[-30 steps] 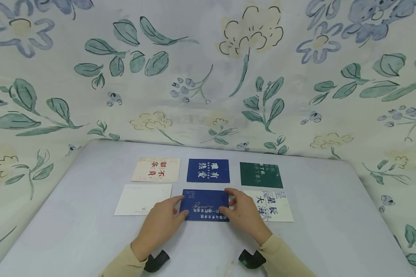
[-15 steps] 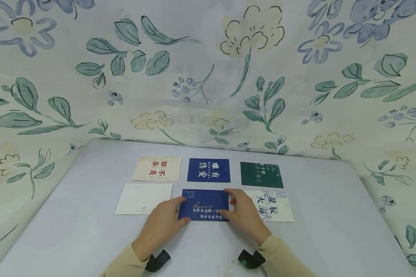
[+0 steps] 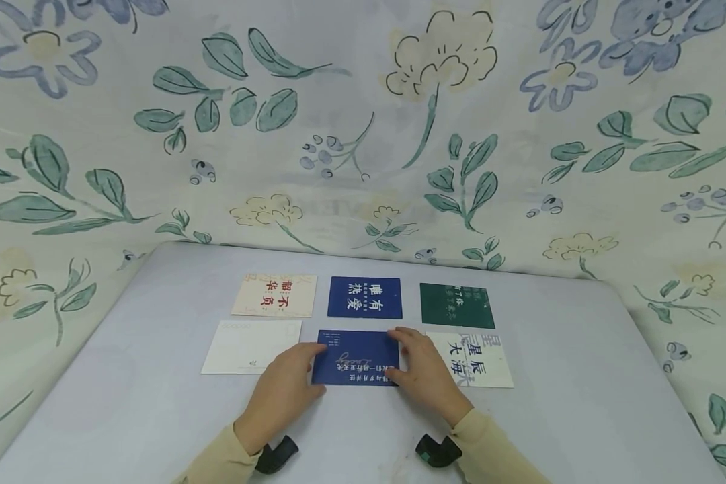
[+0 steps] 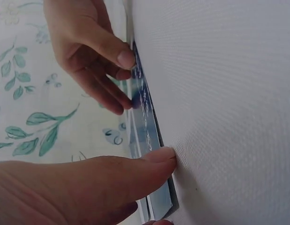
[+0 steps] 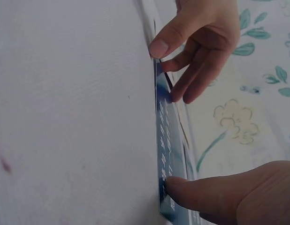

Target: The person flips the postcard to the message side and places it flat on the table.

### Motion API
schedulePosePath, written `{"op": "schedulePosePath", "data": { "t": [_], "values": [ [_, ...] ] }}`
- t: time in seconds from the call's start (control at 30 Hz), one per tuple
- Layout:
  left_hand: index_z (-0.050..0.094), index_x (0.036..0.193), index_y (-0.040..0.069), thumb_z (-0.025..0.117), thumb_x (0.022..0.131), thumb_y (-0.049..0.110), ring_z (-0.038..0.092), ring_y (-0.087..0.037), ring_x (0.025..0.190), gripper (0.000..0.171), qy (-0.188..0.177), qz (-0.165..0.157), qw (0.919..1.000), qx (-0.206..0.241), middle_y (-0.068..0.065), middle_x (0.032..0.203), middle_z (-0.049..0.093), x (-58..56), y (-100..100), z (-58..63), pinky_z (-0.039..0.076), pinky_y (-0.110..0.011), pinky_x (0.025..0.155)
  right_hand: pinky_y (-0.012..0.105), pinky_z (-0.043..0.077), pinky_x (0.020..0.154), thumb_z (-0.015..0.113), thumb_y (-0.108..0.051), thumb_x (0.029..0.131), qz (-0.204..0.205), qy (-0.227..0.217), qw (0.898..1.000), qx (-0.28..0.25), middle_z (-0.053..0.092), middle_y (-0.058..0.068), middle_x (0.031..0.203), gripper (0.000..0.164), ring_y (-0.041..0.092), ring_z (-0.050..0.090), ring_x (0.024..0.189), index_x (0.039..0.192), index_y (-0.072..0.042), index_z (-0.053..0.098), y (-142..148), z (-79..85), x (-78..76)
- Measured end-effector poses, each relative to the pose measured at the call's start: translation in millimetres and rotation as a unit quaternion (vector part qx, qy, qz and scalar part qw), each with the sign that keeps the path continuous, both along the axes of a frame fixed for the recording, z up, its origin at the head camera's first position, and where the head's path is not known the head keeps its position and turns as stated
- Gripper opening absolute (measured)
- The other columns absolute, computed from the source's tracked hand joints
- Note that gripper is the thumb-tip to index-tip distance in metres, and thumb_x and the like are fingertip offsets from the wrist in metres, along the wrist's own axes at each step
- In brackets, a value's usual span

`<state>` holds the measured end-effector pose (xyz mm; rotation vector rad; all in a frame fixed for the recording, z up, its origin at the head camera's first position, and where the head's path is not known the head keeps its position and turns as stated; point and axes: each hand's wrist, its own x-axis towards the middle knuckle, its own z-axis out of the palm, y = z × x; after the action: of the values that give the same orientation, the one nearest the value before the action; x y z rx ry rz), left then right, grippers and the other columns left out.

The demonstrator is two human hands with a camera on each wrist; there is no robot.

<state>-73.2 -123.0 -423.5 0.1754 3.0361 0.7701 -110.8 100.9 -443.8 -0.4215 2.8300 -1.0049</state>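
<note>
A dark blue postcard (image 3: 357,359) with white lettering lies flat in the front row, between my two hands. My left hand (image 3: 283,386) is at its left end, index finger by the upper corner and thumb by the lower corner. At the right end, my right hand (image 3: 428,373) has its thumb on the card's face and its index finger at the upper corner. Both hands look relaxed. In the left wrist view the left thumb (image 4: 156,157) crosses the postcard's near edge. The right wrist view has the right thumb (image 5: 178,187) touching the card.
A cream card (image 3: 275,296), a second blue card (image 3: 365,298) and a green card (image 3: 457,306) form the back row. A white card (image 3: 251,343) lies left of the hands, another lettered white card (image 3: 490,363) on the right. Floral cloth (image 3: 363,134) hangs behind the white table (image 3: 581,403).
The left thumb has moved from the blue postcard's left edge down to its lower corner. The card's left end has shifted slightly left. The right hand has barely moved.
</note>
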Motion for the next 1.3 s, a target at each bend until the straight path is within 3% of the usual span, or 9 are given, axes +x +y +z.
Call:
{"op": "schedulePosePath", "data": {
  "t": [0.37,0.57,0.77,0.97,1.13,1.3],
  "values": [
    [0.054,0.124,0.001,0.082,0.065,0.010,0.060,-0.016,0.084,0.066,-0.001,0.003,1.0000,0.005,-0.011,0.116,0.060,-1.8,-0.4,-2.1,0.050,-0.032,0.071,0.042,0.035,0.103,0.076,-0.016,0.075,0.007,-0.019,0.999,-0.024,0.041,0.007,0.134,0.061,0.026,0.038,0.125,0.131,-0.016,0.051,1.6,0.8,0.7],
    [0.051,0.127,-0.001,0.082,0.064,0.011,0.059,-0.021,0.092,0.071,0.008,0.006,0.9998,0.016,-0.012,0.113,0.060,-2.2,-0.5,-3.4,0.049,-0.035,0.078,0.032,0.048,0.084,0.078,-0.014,0.073,0.003,-0.016,1.000,-0.026,0.039,0.007,0.132,0.068,0.017,0.049,0.100,0.134,-0.016,0.047,0.5,-0.4,0.1],
    [0.050,0.128,-0.001,0.082,0.064,0.012,0.057,-0.025,0.098,0.073,0.020,0.010,0.9992,0.032,-0.014,0.114,0.059,-2.8,-0.2,-4.5,0.047,-0.039,0.083,0.026,0.048,0.073,0.079,-0.010,0.071,-0.008,-0.010,0.999,-0.046,0.042,0.007,0.129,0.069,0.013,0.049,0.089,0.132,-0.015,0.048,0.3,-1.2,-0.4],
    [0.052,0.126,-0.001,0.080,0.067,0.010,0.059,-0.020,0.088,0.067,0.010,0.021,0.9972,0.072,-0.012,0.104,0.060,-5.1,-1.5,-3.9,0.050,-0.033,0.075,0.026,0.049,0.073,0.075,-0.003,0.074,-0.019,0.001,0.997,-0.071,0.047,0.005,0.125,0.060,0.013,0.053,0.088,0.128,-0.015,0.051,0.3,-0.5,-0.2],
    [0.053,0.126,0.000,0.079,0.070,0.008,0.059,-0.015,0.081,0.063,-0.006,0.035,0.9949,0.095,-0.009,0.098,0.060,-7.3,-3.0,-3.7,0.052,-0.028,0.072,0.031,0.050,0.081,0.071,0.000,0.077,-0.025,0.030,0.995,-0.088,0.051,0.002,0.123,0.052,0.015,0.056,0.097,0.124,-0.015,0.054,1.5,-0.3,-0.5],
    [0.056,0.122,-0.001,0.078,0.070,0.006,0.059,-0.013,0.077,0.056,0.012,0.041,0.9925,0.115,-0.008,0.094,0.060,-8.5,-4.4,-3.7,0.051,-0.027,0.069,0.026,0.049,0.085,0.068,0.004,0.078,-0.046,0.034,0.991,-0.121,0.051,0.005,0.123,0.052,0.017,0.058,0.102,0.125,-0.012,0.053,1.7,0.8,-0.6]
  ]
}}
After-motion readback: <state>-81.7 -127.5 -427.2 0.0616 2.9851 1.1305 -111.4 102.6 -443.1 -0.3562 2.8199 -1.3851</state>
